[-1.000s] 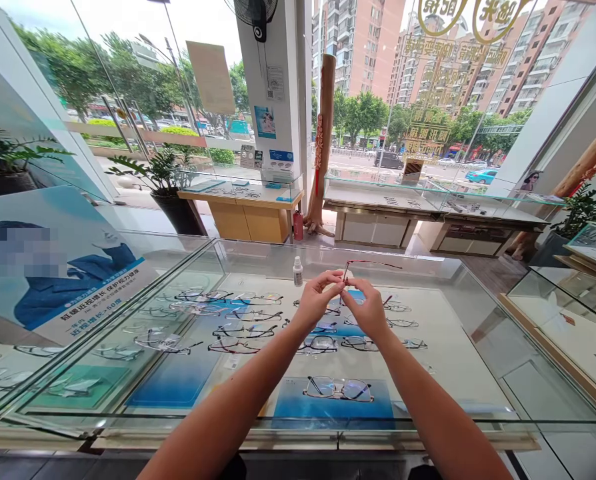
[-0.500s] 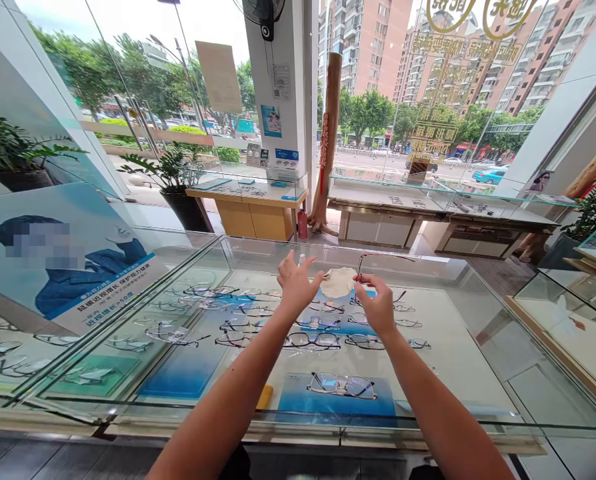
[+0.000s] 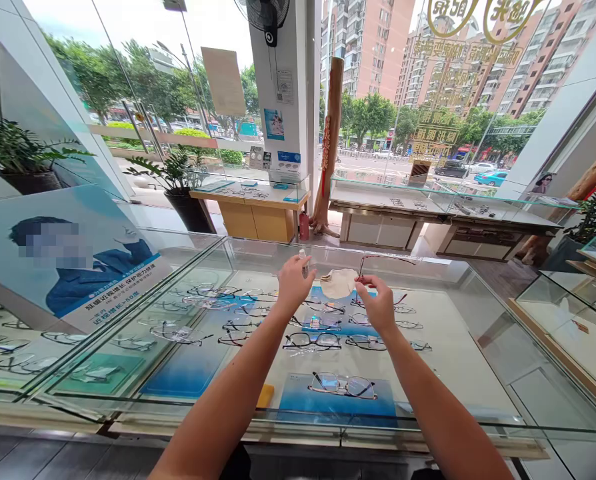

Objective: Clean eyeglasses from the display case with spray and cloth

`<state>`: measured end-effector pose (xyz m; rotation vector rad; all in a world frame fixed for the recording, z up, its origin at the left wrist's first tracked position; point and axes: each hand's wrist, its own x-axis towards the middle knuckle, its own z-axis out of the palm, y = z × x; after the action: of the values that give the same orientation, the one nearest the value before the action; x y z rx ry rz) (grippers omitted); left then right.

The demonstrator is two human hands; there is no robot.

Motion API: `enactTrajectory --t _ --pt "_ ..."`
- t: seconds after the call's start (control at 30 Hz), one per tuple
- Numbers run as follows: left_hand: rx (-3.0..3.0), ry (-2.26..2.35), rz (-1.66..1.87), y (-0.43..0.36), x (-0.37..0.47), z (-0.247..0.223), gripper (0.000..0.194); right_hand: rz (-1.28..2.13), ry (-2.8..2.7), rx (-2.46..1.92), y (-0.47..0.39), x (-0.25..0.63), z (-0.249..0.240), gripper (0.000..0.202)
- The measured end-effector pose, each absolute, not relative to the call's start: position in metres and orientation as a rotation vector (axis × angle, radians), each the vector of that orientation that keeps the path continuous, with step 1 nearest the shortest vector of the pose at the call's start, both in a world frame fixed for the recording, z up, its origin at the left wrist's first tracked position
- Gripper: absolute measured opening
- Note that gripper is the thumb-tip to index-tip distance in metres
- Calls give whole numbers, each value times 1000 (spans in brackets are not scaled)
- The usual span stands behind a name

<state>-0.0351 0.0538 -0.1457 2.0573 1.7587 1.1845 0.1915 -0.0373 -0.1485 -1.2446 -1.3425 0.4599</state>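
"Red glasses (image 3: 361, 269), where were they?"

"Above the table (image 3: 453, 353), toward its far edge. The right hand (image 3: 377, 300) had them pinched between thumb and fingertips, and one thin temple stuck out to the right, over the knuckles."

"And the left hand (image 3: 295, 280)?"

"Curled around a small bottle (image 3: 303, 255), with the white cap showing above the thumb. I couldn't tell whether the base was touching the glass or lifted off it."

"What was between the hands?"

"A cream cloth (image 3: 339, 285), spread out, its right edge close by the red glasses. Whether the right fingertips had hold of it too, I couldn't tell."

"Anything beneath?"

"Rows of other glasses (image 3: 312, 341), inside the table, under the clear top. Nearest the person, a large pair (image 3: 343, 385) sat on a blue card (image 3: 338, 412). Something orange (image 3: 265, 397) peeked out beside the left forearm."

"And around it all?"

"To the left, a poster (image 3: 123, 283) leaned above the glass. Past the far edge, a potted plant (image 3: 173, 180) and a red extinguisher (image 3: 304, 227) stood near the windows."
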Motion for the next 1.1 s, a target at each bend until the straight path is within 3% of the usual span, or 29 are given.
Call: enactTrajectory --t 0.17,0.3,0.37,0.8,0.93,1.1 --pt "1901 1237 1584 47 -31 -137 37 501 -1311 -1231 -36 195 -146 30" --pt "1483 827 1558 44 -18 -134 80 545 -1279 -1214 -34 198 -145 32" --pt "1324 733 1472 43 -13 -134 90 566 -1259 -1204 -33 199 -144 33" --pt "999 467 1025 13 -2 -121 51 730 -1239 -1171 -34 199 -141 35" --pt "1010 479 957 11 -6 -111 78 852 -1277 -1084 -33 199 -141 32" --pt "1023 496 971 10 -5 -110 77 949 -1293 -1010 -35 197 -138 32"
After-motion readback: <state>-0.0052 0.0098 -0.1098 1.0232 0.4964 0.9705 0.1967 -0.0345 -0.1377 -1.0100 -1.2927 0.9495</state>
